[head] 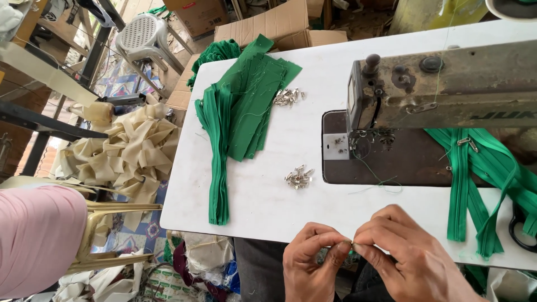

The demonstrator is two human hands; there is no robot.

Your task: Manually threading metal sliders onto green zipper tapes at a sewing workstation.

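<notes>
Head view, from the left: a pink-clad limb of another person (36, 237) fills the lower left corner, beside a heap of cream fabric strips (126, 154) lying on the floor. Above them stands a white plastic stool (142, 34) near flattened brown cardboard boxes (268, 25). The white bench (279, 207) begins next. On its left part lies a stack of green cloth pieces with long green zipper tapes (235, 117) hanging toward the near edge. Just beside the stack's upper right sits a small pile of silver metal zipper sliders (289, 97); a second pile of silver sliders (299, 177) rests nearer the front edge, well apart from the first. At the bench's near edge the left hand (310, 263) and the right hand (403, 254) meet, fingertips pinched together on a tiny metal piece with a bit of green (352, 244); what exactly it is cannot be told. Farther right, a worn grey sewing machine (442, 84) stands over its dark base plate (380, 156), and loose green zipper tapes (481, 184) drape across the bench's right end.
</notes>
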